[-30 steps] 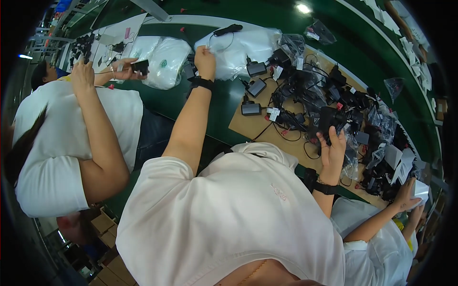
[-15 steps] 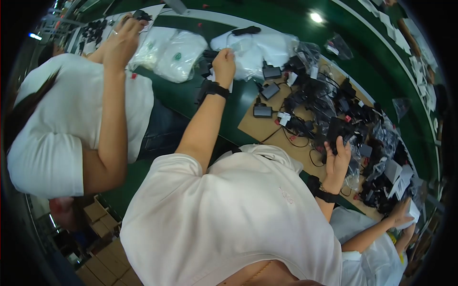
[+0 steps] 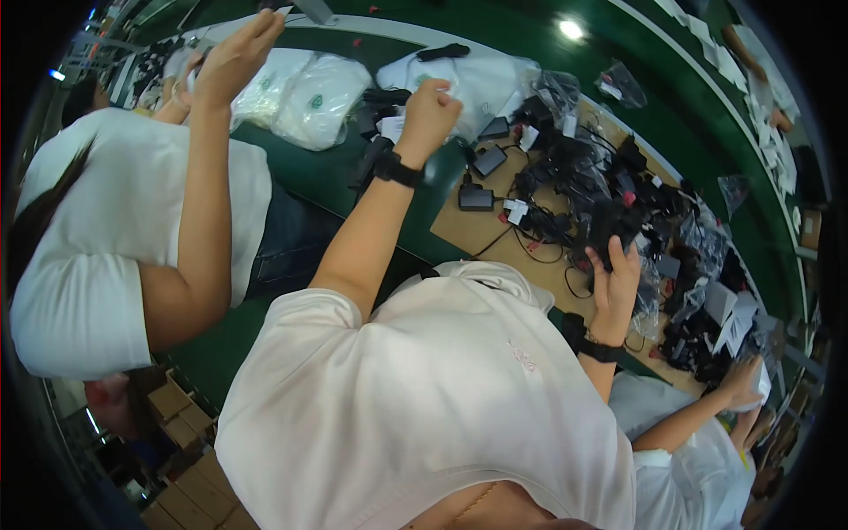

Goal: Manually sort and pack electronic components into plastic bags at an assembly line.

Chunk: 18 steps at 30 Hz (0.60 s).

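My left hand (image 3: 430, 119) is closed over the near edge of a white plastic bag (image 3: 486, 93), its fingers curled; what it holds, if anything, is hidden. Dark cables and black adapters (image 3: 375, 119) lie beside that wrist. My right hand (image 3: 616, 287) grips a black boxy adapter (image 3: 611, 228), thumb and fingers pointing away from me, over a heap of black cables and adapters (image 3: 574, 185). Several black power adapters, one of them a block (image 3: 475, 197) with a white tag (image 3: 516, 210) near it, lie on the brown cardboard (image 3: 459, 231). Both my wrists wear black bands.
Clear-wrapped white packs (image 3: 314, 102) lie on the green table at the left. A co-worker's raised hand (image 3: 237, 66) is beside them. At the right, another person's hand (image 3: 740, 384) holds a white item near white boxes (image 3: 729, 305). A green belt runs along the far side.
My left hand has shifted slightly right and turned, its fingers now over the white bag. My right hand still grips the black adapter. The left co-worker's hand has moved up and away.
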Available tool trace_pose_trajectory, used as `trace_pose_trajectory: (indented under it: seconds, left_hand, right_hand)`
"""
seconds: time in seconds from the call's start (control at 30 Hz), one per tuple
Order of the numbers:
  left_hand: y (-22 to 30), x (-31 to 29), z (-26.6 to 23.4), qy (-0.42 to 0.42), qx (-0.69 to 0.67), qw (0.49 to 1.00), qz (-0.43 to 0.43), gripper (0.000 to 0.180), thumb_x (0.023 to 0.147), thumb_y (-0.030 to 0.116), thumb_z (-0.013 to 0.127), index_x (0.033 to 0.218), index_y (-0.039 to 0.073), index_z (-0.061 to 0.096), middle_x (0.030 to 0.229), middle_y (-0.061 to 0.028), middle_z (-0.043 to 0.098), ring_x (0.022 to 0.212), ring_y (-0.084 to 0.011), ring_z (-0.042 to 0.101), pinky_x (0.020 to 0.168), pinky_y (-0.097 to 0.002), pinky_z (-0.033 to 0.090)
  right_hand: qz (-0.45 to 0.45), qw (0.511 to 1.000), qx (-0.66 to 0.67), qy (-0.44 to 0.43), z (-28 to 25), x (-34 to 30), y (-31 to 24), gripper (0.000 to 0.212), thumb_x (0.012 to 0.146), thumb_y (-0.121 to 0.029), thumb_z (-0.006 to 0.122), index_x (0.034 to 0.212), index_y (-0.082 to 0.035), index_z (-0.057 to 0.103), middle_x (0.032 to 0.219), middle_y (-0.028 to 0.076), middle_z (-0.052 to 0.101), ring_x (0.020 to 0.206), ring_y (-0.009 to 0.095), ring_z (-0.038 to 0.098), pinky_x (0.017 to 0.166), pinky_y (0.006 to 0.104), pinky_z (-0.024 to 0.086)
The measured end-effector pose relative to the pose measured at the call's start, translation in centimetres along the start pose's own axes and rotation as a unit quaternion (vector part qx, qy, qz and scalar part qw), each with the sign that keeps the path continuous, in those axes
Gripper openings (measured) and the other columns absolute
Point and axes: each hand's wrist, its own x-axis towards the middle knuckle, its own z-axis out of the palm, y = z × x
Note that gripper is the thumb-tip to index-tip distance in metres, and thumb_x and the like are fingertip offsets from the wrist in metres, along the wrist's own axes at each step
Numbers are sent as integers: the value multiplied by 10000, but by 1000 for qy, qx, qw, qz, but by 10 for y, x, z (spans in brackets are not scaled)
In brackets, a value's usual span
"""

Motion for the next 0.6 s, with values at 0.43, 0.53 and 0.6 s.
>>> trace_pose_trajectory:
  seconds: [0.43,0.53,0.6]
  left_hand:
    - [97,-87,51,-230,-404,845,-264,127,847,74,454,960,78,513,735,34,482,637,-57,443,529,-207,377]
    - [97,-94,48,-253,-353,879,-197,145,848,89,514,983,37,510,778,17,519,632,-61,464,524,-193,376]
    - [91,-98,42,-327,-293,882,-170,220,833,85,563,1015,-19,498,844,-30,556,674,-87,536,568,-205,431]
  right_hand:
    - [0,940,287,-184,44,17,7,358,876,-188,509,1156,28,455,1106,177,524,949,248,552,940,517,374]
    - [6,942,282,-179,38,14,12,331,883,-174,495,1148,21,460,1085,164,535,946,245,552,932,523,381]
    - [3,946,274,-173,37,12,15,318,884,-168,493,1140,18,462,1070,156,543,943,243,552,927,523,387]
